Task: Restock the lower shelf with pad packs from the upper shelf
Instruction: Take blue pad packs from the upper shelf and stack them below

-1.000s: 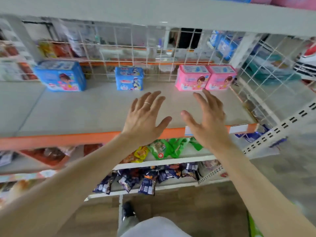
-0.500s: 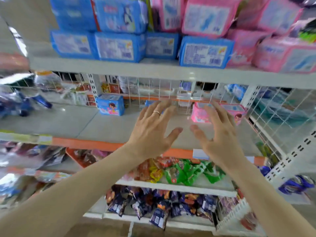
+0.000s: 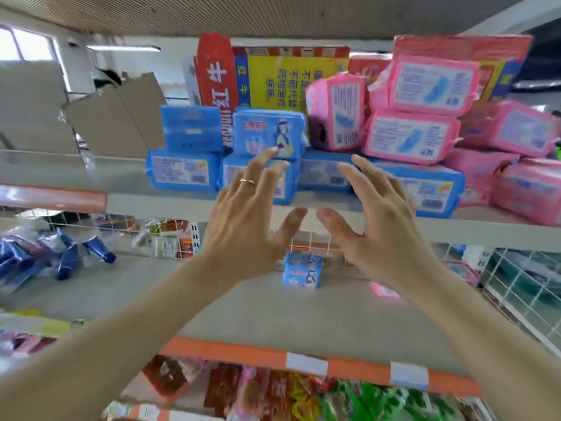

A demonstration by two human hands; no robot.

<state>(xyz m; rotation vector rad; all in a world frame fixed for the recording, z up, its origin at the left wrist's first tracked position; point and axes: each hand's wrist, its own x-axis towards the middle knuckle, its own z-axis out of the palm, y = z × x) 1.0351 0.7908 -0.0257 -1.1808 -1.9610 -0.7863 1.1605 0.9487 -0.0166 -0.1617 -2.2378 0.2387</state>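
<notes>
Blue pad packs point(image 3: 268, 133) and pink pad packs point(image 3: 409, 136) are stacked on the upper shelf point(image 3: 170, 205). My left hand point(image 3: 252, 220), wearing a ring, is raised with fingers spread, its fingertips in front of the blue packs. My right hand point(image 3: 376, 220) is also spread, reaching towards the blue packs lying flat point(image 3: 425, 189). Neither hand holds anything. On the lower shelf point(image 3: 243, 311) one blue pack point(image 3: 302, 268) stands at the back, and a pink pack point(image 3: 385, 290) shows partly behind my right wrist.
Cardboard pieces point(image 3: 115, 117) and a red and yellow box point(image 3: 273, 77) stand behind the packs. Blue tubes point(image 3: 69, 253) lie at the left of the lower shelf. A white wire grid point(image 3: 516, 287) closes its right side. Snack bags point(image 3: 303, 393) fill the shelves beneath.
The view has tilted upward from the lower shelf to the upper one. Both hands have risen with it, still spread and empty, and now reach the blue packs.
</notes>
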